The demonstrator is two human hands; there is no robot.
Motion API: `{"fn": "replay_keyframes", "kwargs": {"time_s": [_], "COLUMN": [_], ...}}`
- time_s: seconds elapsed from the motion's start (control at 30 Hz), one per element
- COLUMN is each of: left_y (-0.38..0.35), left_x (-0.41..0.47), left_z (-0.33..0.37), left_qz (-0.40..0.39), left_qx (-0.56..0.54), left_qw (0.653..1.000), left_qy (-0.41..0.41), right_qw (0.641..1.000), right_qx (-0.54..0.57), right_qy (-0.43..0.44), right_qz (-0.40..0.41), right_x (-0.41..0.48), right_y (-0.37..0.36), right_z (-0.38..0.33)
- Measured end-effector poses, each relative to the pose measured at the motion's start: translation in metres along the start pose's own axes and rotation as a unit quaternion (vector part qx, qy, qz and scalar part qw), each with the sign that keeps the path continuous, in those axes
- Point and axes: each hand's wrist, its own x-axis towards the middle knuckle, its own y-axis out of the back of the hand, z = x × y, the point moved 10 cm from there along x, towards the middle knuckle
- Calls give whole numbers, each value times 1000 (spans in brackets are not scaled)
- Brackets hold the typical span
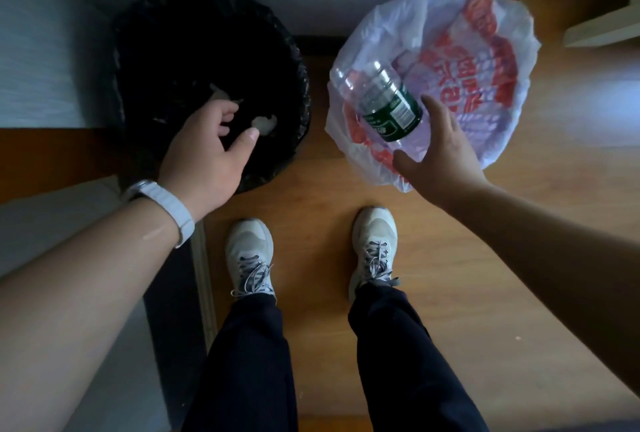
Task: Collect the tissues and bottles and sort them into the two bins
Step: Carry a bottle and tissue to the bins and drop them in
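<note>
Black bin [298,60]: tissue [265,123] inside | white-red bag bin [502,50]: bottle [388,105] at opening | L hand [204,157] fingers loose, empty | R hand [440,157] fingers spread

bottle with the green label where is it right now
Head view, right of centre: the bottle is over the bin lined with a white-and-red bag, beside the right hand.

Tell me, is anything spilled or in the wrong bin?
Nothing stands out. The crumpled white tissue is over the black-bagged bin, the clear green-labelled plastic bottle over the white-and-red-bagged bin. A tiny white speck lies on the wooden floor.
</note>
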Motion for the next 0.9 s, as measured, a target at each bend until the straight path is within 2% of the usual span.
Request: {"fn": "replay_keyframes", "kwargs": {"time_s": [0.2,0.5,0.67,0.9], "left_y": [43,162,226,291], "left_x": [-29,-98,-147,-225], "left_z": [33,115,169,253], "left_qz": [-4,-2,5,9], "left_qx": [1,91,166,244], "left_qw": [999,983,957,910], "left_qy": [-44,-157,-239,-336], "right_qw": [999,991,970,958], "right_qx": [-35,-77,-155,-235], "right_qy": [2,96,179,154], "right_qz": [11,45,57,56], "right_x": [-26,-94,-158,-247], "right_y": [44,130,187,270], "right_z": [-32,-155,-234,-295]}}
